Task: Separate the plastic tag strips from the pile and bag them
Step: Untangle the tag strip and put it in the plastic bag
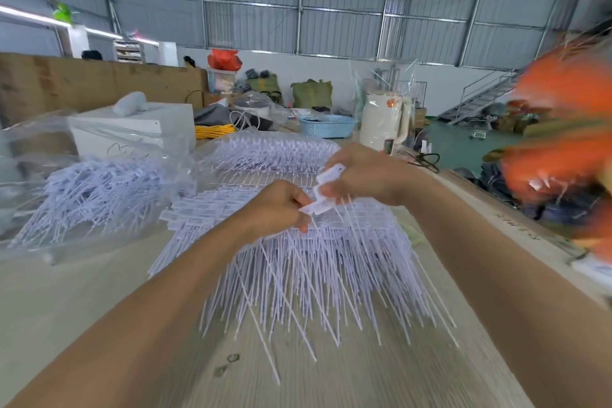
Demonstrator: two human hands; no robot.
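A large pile of white plastic tag strips (318, 262) lies on the table in front of me, tails pointing toward me. My left hand (281, 205) pinches the flat head of a tag strip (319, 205) just above the pile. My right hand (361, 172) grips several white tag heads, their thin tails hanging down over the pile. A clear plastic bag (76, 195) on the left holds many separated strips. Another heap of strips (268, 152) lies farther back under clear plastic.
A white box (139, 129) stands at the back left, a blue basket (326, 126) and a cream kettle (384, 122) at the back. A person in orange (563, 149) is blurred at the right. The table's right edge (516, 225) runs diagonally.
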